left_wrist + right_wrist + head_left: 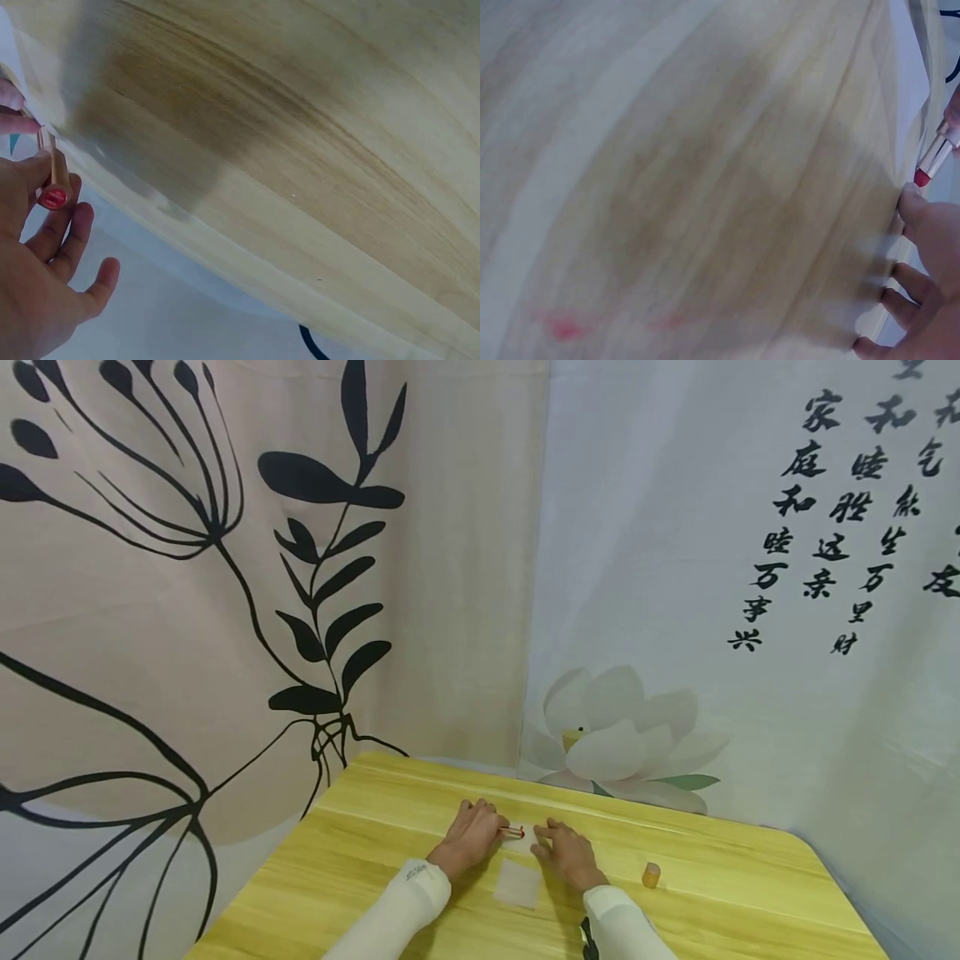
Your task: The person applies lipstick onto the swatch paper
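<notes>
My left hand (472, 839) holds a lipstick (512, 832) between its fingers, with the red tip pointing right over a small white sheet of paper (517, 843). In the left wrist view the lipstick's base (54, 198) carries a red round label. The right wrist view shows the red tip (921, 178) close to my right thumb. My right hand (567, 853) is at the sheet's right side, fingers spread and holding nothing, fingertips down at the paper and tabletop.
A second pale square sheet (517, 885) lies nearer me on the wooden table (360, 852). To the right stands a small orange-gold cap (651, 875). Behind the table hangs a printed curtain (465, 568) with plants and writing.
</notes>
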`<move>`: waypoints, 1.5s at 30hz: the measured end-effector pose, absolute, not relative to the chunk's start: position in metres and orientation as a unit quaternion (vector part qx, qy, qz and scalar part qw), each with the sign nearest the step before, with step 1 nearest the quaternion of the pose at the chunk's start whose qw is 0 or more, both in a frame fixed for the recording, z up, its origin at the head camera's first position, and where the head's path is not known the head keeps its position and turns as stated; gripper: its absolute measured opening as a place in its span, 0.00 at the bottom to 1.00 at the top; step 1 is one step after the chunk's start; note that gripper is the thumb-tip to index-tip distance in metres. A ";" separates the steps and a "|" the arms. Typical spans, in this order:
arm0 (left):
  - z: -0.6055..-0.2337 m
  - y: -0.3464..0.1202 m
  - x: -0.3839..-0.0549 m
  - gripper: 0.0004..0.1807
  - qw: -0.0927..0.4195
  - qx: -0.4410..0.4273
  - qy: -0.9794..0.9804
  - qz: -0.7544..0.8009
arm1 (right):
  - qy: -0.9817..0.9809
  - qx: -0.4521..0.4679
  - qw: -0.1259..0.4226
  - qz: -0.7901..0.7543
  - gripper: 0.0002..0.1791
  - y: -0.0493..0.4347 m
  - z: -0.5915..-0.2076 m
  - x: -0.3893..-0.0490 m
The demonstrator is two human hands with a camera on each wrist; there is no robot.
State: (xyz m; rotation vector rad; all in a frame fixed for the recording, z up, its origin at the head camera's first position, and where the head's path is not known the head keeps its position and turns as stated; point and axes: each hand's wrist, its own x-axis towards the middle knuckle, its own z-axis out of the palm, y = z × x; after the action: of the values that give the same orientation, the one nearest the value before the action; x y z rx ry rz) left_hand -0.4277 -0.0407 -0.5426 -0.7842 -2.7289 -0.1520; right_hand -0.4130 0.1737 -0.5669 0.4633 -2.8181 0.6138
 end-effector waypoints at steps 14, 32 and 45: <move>-0.543 -0.043 -0.422 0.05 0.159 -0.284 -0.944 -0.046 | -0.959 0.163 0.106 0.206 0.21 0.175 -0.567 -0.414; -0.547 -0.045 -0.415 0.06 0.164 -0.281 -0.945 -0.022 | -0.963 0.154 0.083 0.204 0.23 0.176 -0.565 -0.413; -0.549 -0.047 -0.412 0.05 0.186 -0.291 -0.938 -0.026 | -0.961 0.157 0.081 0.214 0.23 0.175 -0.565 -0.412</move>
State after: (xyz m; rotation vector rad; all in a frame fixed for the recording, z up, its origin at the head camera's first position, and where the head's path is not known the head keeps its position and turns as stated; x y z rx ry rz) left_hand -0.4116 -0.0470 -0.5494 -0.8190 -2.6416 -0.0737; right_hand -0.4121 0.1748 -0.5645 0.4694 -2.8714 0.6392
